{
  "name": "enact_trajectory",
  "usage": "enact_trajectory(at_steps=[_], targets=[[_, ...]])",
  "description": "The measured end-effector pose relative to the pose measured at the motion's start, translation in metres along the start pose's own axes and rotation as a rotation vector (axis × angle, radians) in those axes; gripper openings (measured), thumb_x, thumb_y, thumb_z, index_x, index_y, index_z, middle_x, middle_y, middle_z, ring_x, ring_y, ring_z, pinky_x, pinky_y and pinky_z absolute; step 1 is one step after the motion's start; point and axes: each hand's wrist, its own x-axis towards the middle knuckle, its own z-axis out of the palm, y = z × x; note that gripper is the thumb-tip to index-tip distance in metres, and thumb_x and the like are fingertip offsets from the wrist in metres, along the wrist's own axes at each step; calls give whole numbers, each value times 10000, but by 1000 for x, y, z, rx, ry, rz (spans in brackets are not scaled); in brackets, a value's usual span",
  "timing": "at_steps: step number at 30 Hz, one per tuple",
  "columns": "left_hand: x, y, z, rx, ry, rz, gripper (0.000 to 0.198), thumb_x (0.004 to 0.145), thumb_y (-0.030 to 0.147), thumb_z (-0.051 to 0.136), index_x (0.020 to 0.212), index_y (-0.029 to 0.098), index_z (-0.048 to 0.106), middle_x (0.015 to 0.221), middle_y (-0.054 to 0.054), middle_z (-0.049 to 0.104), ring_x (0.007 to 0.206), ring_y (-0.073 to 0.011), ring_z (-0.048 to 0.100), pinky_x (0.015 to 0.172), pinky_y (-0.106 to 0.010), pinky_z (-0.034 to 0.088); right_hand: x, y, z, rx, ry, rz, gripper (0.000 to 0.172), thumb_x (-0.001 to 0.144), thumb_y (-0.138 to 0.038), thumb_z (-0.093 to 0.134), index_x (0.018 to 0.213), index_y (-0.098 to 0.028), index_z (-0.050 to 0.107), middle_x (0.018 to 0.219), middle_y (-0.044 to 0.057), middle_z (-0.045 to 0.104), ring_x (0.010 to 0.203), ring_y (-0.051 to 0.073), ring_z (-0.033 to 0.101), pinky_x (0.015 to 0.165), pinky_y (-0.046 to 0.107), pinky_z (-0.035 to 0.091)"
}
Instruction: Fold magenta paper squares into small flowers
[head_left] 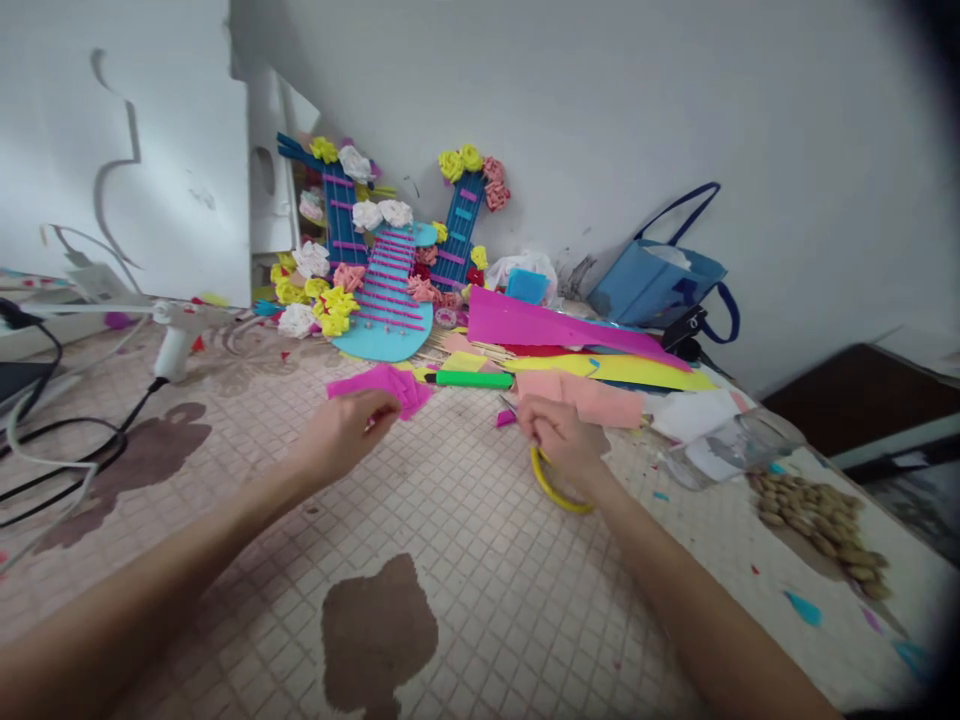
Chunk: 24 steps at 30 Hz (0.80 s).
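Observation:
My left hand (346, 430) is closed, its fingers curled in front of a crumpled magenta paper piece (405, 388). Whether its fingertips pinch the paper or something small is hidden. My right hand (562, 440) is wrapped round the middle of a pair of scissors with yellow handles (551, 485), the blades pointing away to the left. A small magenta scrap (505, 419) lies by the blade tips. Between the hands, slightly farther back, rests a green marker (474, 379) with a dark tip. Peach paper (600, 398) lies just behind my right hand.
Decorated cardboard guitars (391, 290) with paper flowers lean at the back wall. Magenta (555, 325) and yellow sheets (637, 371) lie stacked right of them. A white glue gun (176, 345) and cables are left; a blue bag (656, 280) and pistachio-like shells (817, 530) are right.

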Motion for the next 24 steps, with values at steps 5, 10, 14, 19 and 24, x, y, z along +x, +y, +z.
enact_trajectory(at_steps=[5, 10, 14, 19, 24], targets=[[10, -39, -10, 190, -44, 11, 256, 780, 246, 572, 1004, 127, 613, 1020, -132, 649, 967, -287, 591, 849, -420, 472, -11, -51, 38, 59, -379, -185, 135, 905, -229, 464, 977, -203, 575, 868, 18, 622, 692, 122, 546, 651, 251, 436], [3, -56, -17, 158, -79, 22, 291, 742, 171, 543, 1029, 154, 586, 1043, -117, 638, 963, -249, 597, 854, -378, 489, -24, -52, 61, 60, -484, -293, 174, 935, -239, 446, 851, -202, 593, 806, 26, 637, 747, 142, 581, 671, 261, 448], [-3, -58, -16, 154, -116, 52, 358, 682, 30, 449, 993, 132, 594, 1002, -108, 647, 952, -232, 601, 859, -365, 482, -26, -46, 70, 60, -429, -245, 174, 924, -236, 471, 803, -199, 591, 742, 11, 617, 669, 131, 559, 627, 255, 434], [-3, -66, -14, 175, -65, 66, 220, 787, 74, 441, 911, 144, 609, 918, -80, 651, 875, -199, 600, 819, -328, 474, -23, -46, 72, 84, -424, -199, 152, 912, -224, 490, 809, -202, 601, 742, 4, 619, 677, 128, 562, 637, 252, 433], [-7, -40, -23, 302, 156, 108, 184, 903, 170, 434, 914, 144, 615, 980, -98, 634, 928, -228, 569, 854, -375, 435, -26, -46, 73, 156, -403, -163, 102, 893, -187, 504, 835, -209, 584, 758, 4, 604, 699, 131, 561, 646, 255, 442]])
